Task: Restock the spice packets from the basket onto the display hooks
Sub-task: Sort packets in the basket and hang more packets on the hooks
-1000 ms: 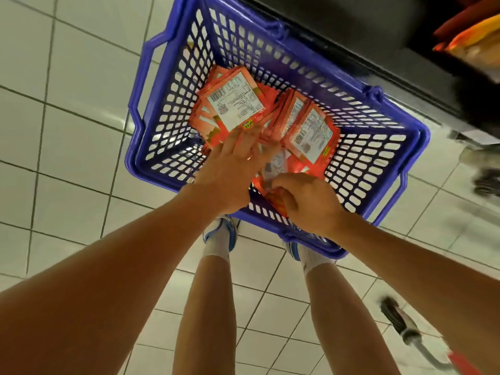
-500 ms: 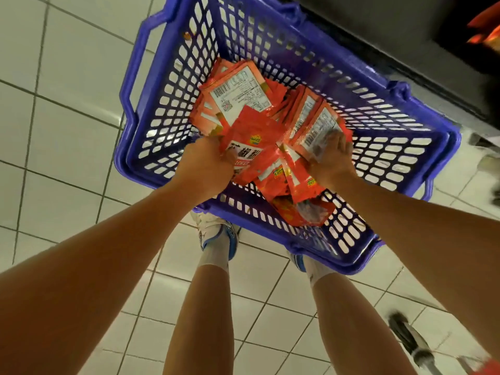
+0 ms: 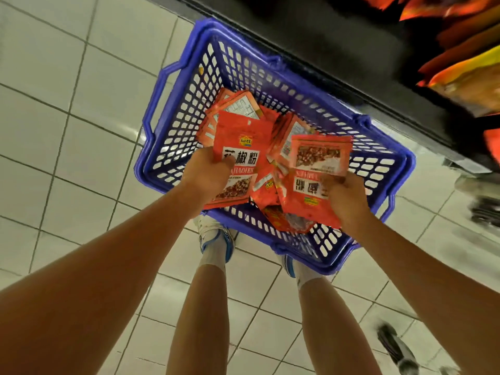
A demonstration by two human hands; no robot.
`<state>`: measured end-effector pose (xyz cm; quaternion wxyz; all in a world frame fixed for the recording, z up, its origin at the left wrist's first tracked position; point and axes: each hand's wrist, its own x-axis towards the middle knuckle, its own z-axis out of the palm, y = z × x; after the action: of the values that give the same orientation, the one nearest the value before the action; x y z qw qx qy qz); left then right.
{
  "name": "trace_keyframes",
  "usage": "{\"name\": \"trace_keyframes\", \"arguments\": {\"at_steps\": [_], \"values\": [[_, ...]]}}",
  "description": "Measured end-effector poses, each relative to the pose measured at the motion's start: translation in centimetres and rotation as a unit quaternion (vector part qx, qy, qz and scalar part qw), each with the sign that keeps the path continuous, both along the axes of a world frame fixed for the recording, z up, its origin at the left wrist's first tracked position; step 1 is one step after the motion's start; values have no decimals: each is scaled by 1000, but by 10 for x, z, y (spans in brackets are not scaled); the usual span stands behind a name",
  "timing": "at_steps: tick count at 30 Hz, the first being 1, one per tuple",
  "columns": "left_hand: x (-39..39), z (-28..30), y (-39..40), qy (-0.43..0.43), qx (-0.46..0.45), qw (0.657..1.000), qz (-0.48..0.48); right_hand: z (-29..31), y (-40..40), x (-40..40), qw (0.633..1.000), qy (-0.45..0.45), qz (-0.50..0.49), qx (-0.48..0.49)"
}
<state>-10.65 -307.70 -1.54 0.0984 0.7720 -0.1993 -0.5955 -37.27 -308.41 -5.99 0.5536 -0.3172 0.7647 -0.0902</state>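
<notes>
Head view: left hand [image 3: 208, 171] grips one spice packet [image 3: 238, 158] upright, hang-hole end away from the wrist; right hand [image 3: 345, 197] pinches a fanned bunch [image 3: 319, 163] of packets, both over the basket [image 3: 173, 123]. Hooks aren't visible; the shelf [image 3: 378, 50] lies up and right, so the right hand looks nearer.

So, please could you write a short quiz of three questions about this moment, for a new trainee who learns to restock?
1. True or false: the left hand holds a red packet with its printed front to the camera.
2. Where does the blue basket stand? A) on a shelf B) on the tiled floor C) on a trolley
3. Fill in: the packets in the right hand are turned ____ compared with the one in the left hand.

Key:
1. True.
2. B; it stands on the tiles, at the dark display base.
3. Upside down; their print reads inverted.
</notes>
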Motion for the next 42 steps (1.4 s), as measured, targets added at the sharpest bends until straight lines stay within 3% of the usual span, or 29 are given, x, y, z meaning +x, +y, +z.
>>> {"name": "trace_keyframes", "arguments": {"at_steps": [3, 6, 9, 13, 16, 19, 20, 22, 23, 25, 29, 34, 37, 40, 42], "values": [[-6, 29, -2, -5, -8, 1000, 20, 43, -17, 9, 961, -168, -191, 106], [-15, 68, -3, 32, -29, 996, 77, 83, -30, 23, 932, -244, -214, 164], [-29, 115, -4, 126, -61, 975, 171, 121, -40, 43, 932, -257, -201, 159], [-38, 177, -11, 110, -105, 966, 207, 180, -53, 54, 959, -214, -147, 116], [-34, 229, -17, 73, -130, 973, 175, 237, -64, 48, 993, -114, -1, 34], [-27, 287, -23, 54, -155, 977, 134, 306, -77, 38, 981, 26, 167, -96], [-25, 308, -25, 47, -165, 978, 120, 331, -82, 36, 955, 95, 234, -155], [-22, 351, -31, 38, -184, 978, 91, 384, -88, 34, 835, 224, 403, -299], [-22, 373, -34, 39, -193, 978, 72, 411, -89, 37, 769, 252, 467, -356], [-21, 416, -42, 39, -210, 977, 20, 457, -90, 46, 696, 237, 549, -397], [-21, 491, -55, -6, -248, 966, -71, 533, -90, 61, 607, 243, 638, -407], [-16, 570, -57, -29, -310, 940, -140, 615, -93, 66, 569, 286, 637, -435], [-18, 612, -67, -20, -331, 924, -187, 659, -91, 64, 579, 312, 621, -426], [-22, 660, -84, -21, -400, 898, -180, 709, -99, 50, 653, 297, 561, -412], [-19, 695, -96, -23, -452, 879, -151, 747, -106, 32, 707, 242, 506, -431]]}}
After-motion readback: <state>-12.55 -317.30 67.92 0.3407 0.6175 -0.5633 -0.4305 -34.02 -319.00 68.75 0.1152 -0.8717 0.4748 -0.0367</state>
